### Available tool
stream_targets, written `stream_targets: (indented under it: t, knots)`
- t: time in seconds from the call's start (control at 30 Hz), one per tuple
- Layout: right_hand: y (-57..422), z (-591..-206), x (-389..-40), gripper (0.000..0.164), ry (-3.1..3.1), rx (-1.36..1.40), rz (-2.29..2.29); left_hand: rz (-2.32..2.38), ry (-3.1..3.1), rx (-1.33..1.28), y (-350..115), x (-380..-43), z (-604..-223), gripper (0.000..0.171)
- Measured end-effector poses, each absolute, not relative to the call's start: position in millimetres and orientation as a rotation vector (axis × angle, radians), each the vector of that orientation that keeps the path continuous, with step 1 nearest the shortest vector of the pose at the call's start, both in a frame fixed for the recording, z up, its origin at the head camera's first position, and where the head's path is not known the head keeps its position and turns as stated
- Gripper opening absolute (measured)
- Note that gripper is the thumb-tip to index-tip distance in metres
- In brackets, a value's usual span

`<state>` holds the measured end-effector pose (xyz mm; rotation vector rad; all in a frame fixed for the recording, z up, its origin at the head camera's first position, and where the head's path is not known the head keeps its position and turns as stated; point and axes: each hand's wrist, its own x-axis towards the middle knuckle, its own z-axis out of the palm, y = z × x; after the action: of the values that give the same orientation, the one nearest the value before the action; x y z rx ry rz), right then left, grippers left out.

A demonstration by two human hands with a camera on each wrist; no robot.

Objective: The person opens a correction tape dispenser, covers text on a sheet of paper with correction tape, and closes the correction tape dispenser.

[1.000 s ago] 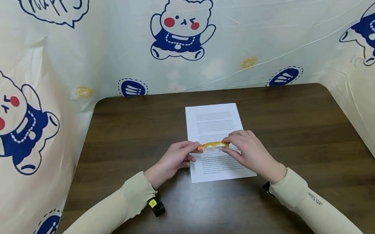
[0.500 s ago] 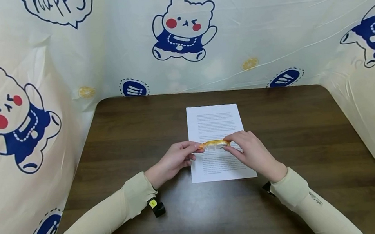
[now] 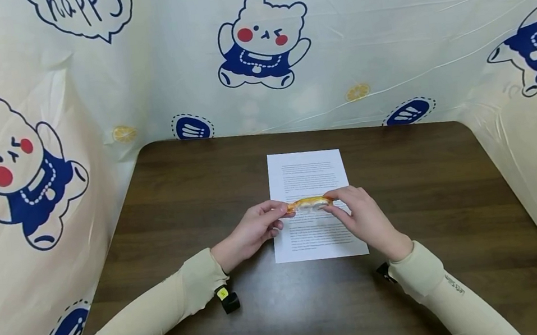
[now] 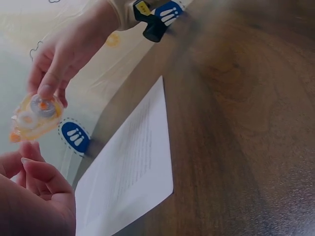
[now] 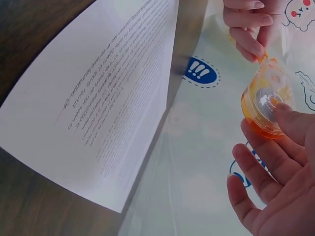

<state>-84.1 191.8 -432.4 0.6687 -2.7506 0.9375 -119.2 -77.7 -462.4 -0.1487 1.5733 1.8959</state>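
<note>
A see-through orange correction tape [image 3: 310,204] is held between my two hands above a printed sheet [image 3: 320,240]. My left hand [image 3: 255,227] pinches its narrow tip between thumb and forefinger. At the wide end, my right hand [image 3: 364,217] grips the body with thumb and fingers. Through the clear case of the correction tape [image 5: 267,98], the grey and white reels show in the right wrist view. There the thumb of my right hand [image 5: 278,182] lies on the case, with the other fingers spread below. The left wrist view shows my left hand [image 4: 42,182] at the orange tip.
The sheet lies lengthwise on a dark wooden table [image 3: 188,178]. A patterned plastic curtain [image 3: 362,25] with bear drawings hangs behind the table and along both sides. Small black devices sit at both wrists, including a wrist camera [image 3: 228,299] on the left.
Both hands have shifted slightly right and away from me, carrying the correction tape with them. The tape's angle has changed a little. The sheet stays where it was on the table.
</note>
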Motion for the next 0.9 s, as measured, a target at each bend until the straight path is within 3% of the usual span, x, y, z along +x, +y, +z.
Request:
stream_targets:
  t: [0.9]
  knots:
    - [185.8, -440.6, -82.5, 0.030, -2.724, 0.697, 1.203, 1.800, 1.630, -0.023, -61.8, -111.7, -466.4, 0.022]
